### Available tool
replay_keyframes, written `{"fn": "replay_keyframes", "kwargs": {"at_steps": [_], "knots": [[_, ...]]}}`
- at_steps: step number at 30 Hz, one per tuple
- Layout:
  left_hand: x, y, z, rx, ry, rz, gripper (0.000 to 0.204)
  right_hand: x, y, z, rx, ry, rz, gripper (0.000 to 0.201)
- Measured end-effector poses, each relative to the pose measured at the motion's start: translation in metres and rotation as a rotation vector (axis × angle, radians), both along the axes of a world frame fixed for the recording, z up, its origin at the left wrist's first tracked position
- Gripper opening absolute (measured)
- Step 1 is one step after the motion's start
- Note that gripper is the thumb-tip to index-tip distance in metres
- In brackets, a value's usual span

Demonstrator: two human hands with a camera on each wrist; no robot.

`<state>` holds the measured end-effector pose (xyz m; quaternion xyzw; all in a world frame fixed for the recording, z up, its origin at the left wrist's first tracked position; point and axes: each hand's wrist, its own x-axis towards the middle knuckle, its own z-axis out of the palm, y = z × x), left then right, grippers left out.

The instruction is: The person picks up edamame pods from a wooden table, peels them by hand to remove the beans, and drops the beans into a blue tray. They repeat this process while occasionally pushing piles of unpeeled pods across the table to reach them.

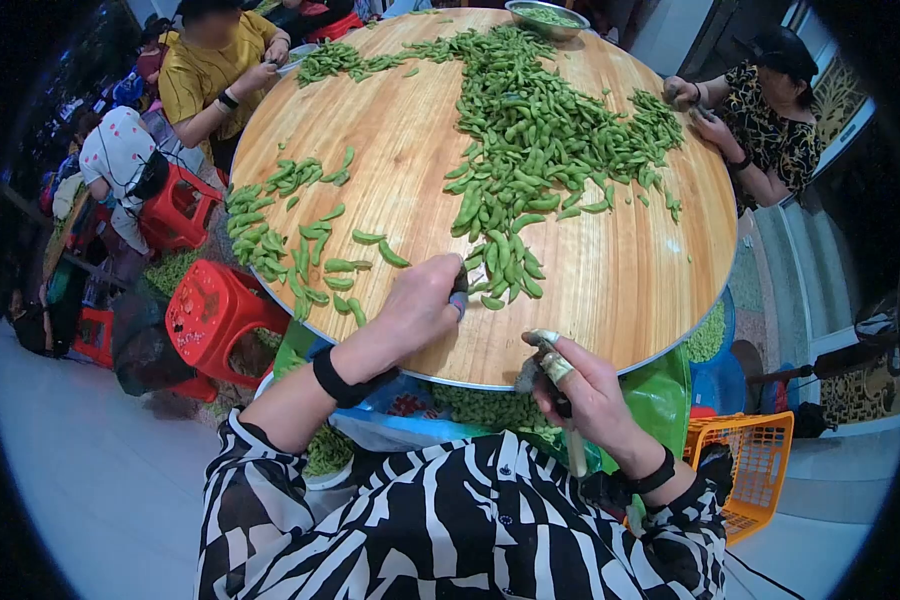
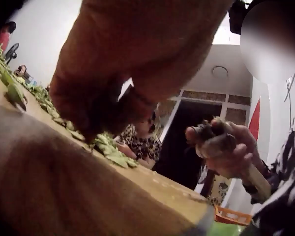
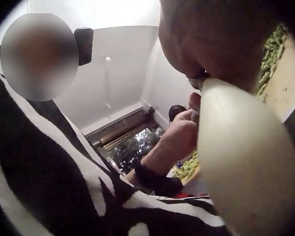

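Green pods (image 1: 510,262) lie in a heap whose near tip reaches my left hand (image 1: 420,308). That hand is low over the wooden table (image 1: 590,290), fingers bent down beside the pods; its fingertips are hidden, so I cannot tell whether they pinch a pod. In the left wrist view the left hand (image 2: 132,59) is dark and blurred. My right hand (image 1: 585,395), with pale wrappings on its fingers, grips a pale-handled tool (image 1: 575,452) near the table's front edge. The handle (image 3: 246,157) looms large in the right wrist view; the tool's other end is hidden.
Loose pods (image 1: 300,265) are spread at the table's left. A metal bowl (image 1: 548,25) stands at the far edge. People sit at the upper left and right. A red stool (image 1: 215,315) is at left, an orange basket (image 1: 760,465) at right, and a green bag (image 1: 670,395) under the edge.
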<state>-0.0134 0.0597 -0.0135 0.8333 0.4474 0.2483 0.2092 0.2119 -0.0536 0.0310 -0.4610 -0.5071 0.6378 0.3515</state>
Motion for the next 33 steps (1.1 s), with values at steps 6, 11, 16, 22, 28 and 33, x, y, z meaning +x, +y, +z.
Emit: {"fn": "replay_keyframes", "kwargs": {"at_steps": [6, 11, 16, 22, 28, 33], "knots": [[0.012, -0.023, 0.016, -0.637, -0.821, -0.043, 0.017, -0.014, 0.012, -0.010, -0.093, 0.182, -0.073, 0.039], [0.018, -0.036, 0.018, -0.747, -0.925, -0.114, 0.020, -0.022, 0.012, -0.015, -0.169, 0.384, -0.113, 0.042], [0.019, -0.043, 0.013, -0.786, -0.977, -0.104, 0.022, -0.024, 0.010, -0.015, -0.187, 0.454, -0.084, 0.043], [0.020, -0.049, 0.010, -0.767, -1.041, -0.099, 0.023, -0.025, 0.006, -0.019, -0.185, 0.470, -0.086, 0.043], [0.021, -0.056, 0.012, -0.688, -1.003, -0.077, 0.019, -0.027, 0.004, -0.012, -0.113, 0.411, -0.100, 0.040], [0.021, -0.053, 0.007, -0.772, -1.102, -0.104, 0.018, -0.024, 0.004, -0.015, -0.083, 0.422, -0.081, 0.039]]}}
